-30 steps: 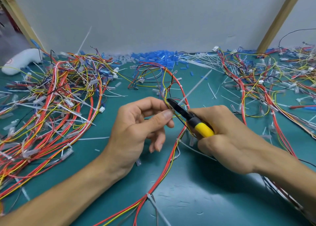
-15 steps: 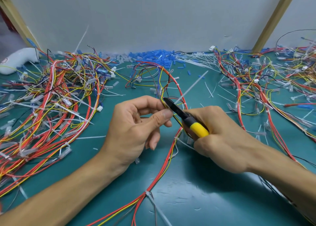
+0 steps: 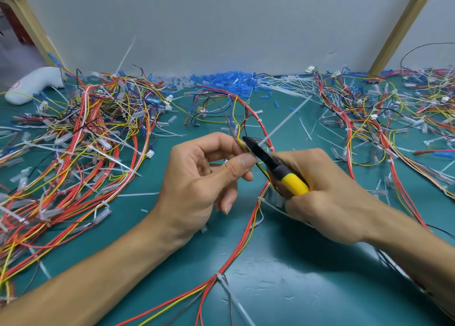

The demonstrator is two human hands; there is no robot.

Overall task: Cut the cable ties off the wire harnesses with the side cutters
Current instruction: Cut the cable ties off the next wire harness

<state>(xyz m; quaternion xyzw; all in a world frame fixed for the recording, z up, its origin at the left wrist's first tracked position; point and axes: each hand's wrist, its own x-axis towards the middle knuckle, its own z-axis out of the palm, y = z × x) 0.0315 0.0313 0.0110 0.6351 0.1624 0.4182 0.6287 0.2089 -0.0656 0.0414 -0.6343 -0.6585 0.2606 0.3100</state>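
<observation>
A wire harness (image 3: pixel 248 232) of red, yellow and black wires loops across the middle of the green mat. My left hand (image 3: pixel 197 178) pinches its wires between thumb and index finger. My right hand (image 3: pixel 327 197) grips the yellow-handled side cutters (image 3: pixel 275 165). Their black jaws point up and left, right beside my left thumb and the pinched wires. A long white cable tie (image 3: pixel 283 123) sticks out from the harness just past the jaw tips. More white ties (image 3: pixel 219 276) bind the harness lower down. Whether the jaws are closed on a tie is hidden.
A large tangle of harnesses (image 3: pixel 73 153) covers the left of the mat (image 3: pixel 283 264), another tangle (image 3: pixel 381 128) the right. Blue connector caps (image 3: pixel 226 79) and cut white ties (image 3: pixel 285 84) lie along the grey back wall. A white object (image 3: pixel 32 84) rests far left.
Both hands and the cutters keep the same hold on the harness. The view has shifted slightly; the hands sit a little higher and to the left in the frame.
</observation>
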